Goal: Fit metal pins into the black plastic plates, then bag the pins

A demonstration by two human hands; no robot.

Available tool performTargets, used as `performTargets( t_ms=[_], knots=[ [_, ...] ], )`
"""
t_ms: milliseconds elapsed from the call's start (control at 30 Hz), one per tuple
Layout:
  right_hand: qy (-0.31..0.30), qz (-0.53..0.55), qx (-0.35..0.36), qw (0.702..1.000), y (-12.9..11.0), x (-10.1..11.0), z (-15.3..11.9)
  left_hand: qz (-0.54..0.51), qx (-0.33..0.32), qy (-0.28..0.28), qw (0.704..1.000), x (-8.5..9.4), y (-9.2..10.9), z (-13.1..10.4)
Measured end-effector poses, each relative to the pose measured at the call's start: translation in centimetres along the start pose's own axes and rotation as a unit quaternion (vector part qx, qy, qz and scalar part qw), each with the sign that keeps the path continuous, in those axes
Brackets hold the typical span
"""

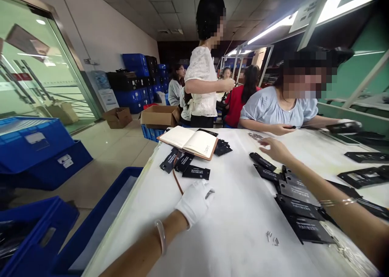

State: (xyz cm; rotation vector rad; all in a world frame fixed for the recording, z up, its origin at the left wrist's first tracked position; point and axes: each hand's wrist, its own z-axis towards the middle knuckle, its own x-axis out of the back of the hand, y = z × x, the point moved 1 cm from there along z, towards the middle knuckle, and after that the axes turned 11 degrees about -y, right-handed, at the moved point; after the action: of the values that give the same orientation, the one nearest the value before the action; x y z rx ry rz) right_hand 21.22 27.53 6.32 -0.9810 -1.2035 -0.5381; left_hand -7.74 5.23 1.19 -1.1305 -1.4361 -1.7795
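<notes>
My left hand [194, 202] wears a white glove and rests curled on the white table [237, 212], pinching a small metal clip [209, 194] at its fingertips. Just ahead of it lie black printed tags [196, 172] and a brown cord [177, 180]. My bare right hand [275, 148] stretches far across the table, fingers loosely apart, its tips next to a little heap of metal clips [256, 136]. Under my right forearm runs a row of black tags [296, 192]. Two loose clips [272, 238] lie near the front.
An open notebook [190, 141] lies at the table's far left. A seated person in light blue [278, 110] works opposite; another stands behind [202, 86]. Blue crates [36, 147] and cardboard boxes [159, 115] stand on the floor at the left. More black trays [360, 176] lie at the right.
</notes>
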Motion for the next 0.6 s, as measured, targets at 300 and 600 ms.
performTargets(
  t_ms=[300,600],
  knots=[
    [-0.081,0.023,0.211,0.974,-18.3,-10.7,-0.5,0.027,0.002,0.049,0.998,0.0,-0.1,-0.6],
    [-0.017,0.102,0.209,0.972,-17.3,-8.8,-1.5,0.045,0.006,0.123,0.991,0.1,-0.1,-0.4]
  ],
)
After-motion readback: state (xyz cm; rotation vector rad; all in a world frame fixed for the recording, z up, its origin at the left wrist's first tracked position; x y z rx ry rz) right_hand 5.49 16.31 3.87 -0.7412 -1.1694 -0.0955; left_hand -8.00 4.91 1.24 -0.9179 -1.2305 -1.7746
